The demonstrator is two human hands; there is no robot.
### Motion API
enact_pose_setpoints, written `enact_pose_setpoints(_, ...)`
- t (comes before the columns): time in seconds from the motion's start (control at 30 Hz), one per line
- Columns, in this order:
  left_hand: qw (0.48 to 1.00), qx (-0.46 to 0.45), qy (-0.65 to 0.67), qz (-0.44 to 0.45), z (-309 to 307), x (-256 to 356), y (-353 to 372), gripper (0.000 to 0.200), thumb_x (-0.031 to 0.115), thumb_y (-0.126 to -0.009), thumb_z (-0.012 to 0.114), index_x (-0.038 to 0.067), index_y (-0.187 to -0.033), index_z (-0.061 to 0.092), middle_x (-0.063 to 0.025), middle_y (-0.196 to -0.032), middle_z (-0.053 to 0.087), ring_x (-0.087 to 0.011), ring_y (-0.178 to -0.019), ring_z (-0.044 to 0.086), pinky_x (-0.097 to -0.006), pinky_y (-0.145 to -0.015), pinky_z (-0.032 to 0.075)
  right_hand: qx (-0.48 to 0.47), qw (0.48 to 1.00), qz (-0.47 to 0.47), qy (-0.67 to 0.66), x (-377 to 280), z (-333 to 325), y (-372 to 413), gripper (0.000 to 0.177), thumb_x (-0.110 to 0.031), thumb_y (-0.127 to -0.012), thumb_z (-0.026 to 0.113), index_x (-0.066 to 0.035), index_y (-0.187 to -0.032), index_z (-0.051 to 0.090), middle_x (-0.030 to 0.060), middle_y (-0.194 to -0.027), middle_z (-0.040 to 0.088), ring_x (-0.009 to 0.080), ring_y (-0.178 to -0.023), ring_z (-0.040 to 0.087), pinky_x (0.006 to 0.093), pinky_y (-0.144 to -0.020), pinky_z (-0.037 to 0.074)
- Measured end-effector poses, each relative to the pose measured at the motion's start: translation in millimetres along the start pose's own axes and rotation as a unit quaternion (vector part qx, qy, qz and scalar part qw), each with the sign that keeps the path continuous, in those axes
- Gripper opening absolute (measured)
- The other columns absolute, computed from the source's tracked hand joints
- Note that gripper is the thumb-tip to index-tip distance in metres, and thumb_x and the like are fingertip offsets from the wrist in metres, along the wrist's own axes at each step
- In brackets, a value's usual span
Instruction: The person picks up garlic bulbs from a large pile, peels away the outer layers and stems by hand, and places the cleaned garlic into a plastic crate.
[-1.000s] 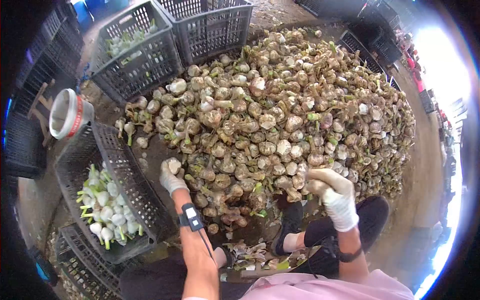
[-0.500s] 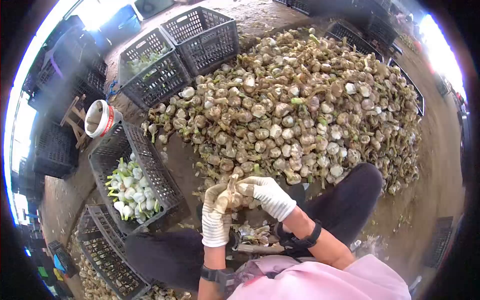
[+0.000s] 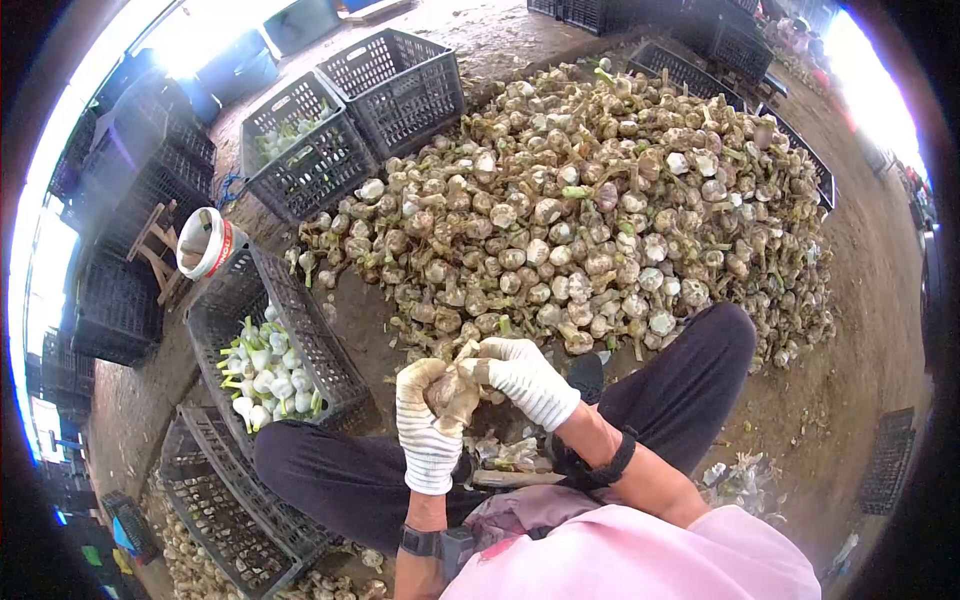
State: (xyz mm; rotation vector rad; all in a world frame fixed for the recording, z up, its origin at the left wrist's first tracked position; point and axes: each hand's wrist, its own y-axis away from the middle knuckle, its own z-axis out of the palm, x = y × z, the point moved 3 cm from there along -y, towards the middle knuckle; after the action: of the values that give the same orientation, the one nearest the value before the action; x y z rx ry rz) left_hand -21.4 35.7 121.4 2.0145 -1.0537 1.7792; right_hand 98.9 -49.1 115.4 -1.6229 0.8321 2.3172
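Note:
Between my hands is a garlic bulb (image 3: pixel 455 396) with brown, dirty outer skin. My left hand (image 3: pixel 428 430), in a white striped work glove, is closed around its left side. With the matching glove on, my right hand (image 3: pixel 527 382) pinches the dry skin near the bulb's top, thumb and fingers together. Just beyond both hands rises a large heap of unpeeled garlic (image 3: pixel 590 220). Left of them, a black plastic crate (image 3: pixel 330 350) holds clean white garlic bulbs (image 3: pixel 268 372) with green stems. Peeled-off skins (image 3: pixel 510 453) lie on the ground below my hands.
Two more black crates (image 3: pixel 400 95) stand at the heap's far left, one with some garlic inside. A white bucket (image 3: pixel 210 245) sits behind the near crate. Another crate (image 3: pixel 235 500) lies at lower left. My bent knees (image 3: pixel 690 370) flank the work area.
My hands stay on the same garlic bulb, and its outer skin now hangs lower beside my left palm. The whole view has shifted slightly.

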Motion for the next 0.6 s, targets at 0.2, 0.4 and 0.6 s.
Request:
enact_pose_setpoints(0.2,0.97,0.013,0.206,-0.125,-2,-18,3,0.039,0.017,-0.074,0.076,0.003,-0.103,0.055,-0.0041,-0.098,0.057,-0.0136,-0.089,0.054,-0.0263,-0.08,0.046,0.0,0.996,0.029,-0.089,20,-9,-3,0.026,-0.022,-0.083,0.063,-0.002,-0.099,0.067,0.0,-0.074,0.062,0.0051,-0.062,0.053,0.0202,-0.053,0.044)
enact_pose_setpoints(0.4,0.988,-0.004,0.098,-0.12,-4,-5,-3,0.038,0.016,-0.073,0.074,0.001,-0.103,0.055,-0.0064,-0.098,0.058,-0.0156,-0.09,0.057,-0.0298,-0.08,0.048,-0.002,0.999,0.028,-0.02,14,-5,-7,0.027,-0.025,-0.084,0.065,-0.002,-0.096,0.065,-0.0012,-0.082,0.063,0.0045,-0.069,0.054,0.0194,-0.059,0.043)
enact_pose_setpoints(0.6,0.892,0.046,0.403,-0.201,3,-24,4,0.032,0.013,-0.075,0.071,-0.001,-0.1,0.055,-0.0093,-0.093,0.061,-0.0177,-0.084,0.061,-0.0307,-0.076,0.053,-0.028,0.998,0.0,-0.051,20,-9,-10,0.025,-0.02,-0.083,0.064,-0.002,-0.1,0.065,-0.0041,-0.073,0.058,0.0035,-0.06,0.049,0.0192,-0.052,0.04)
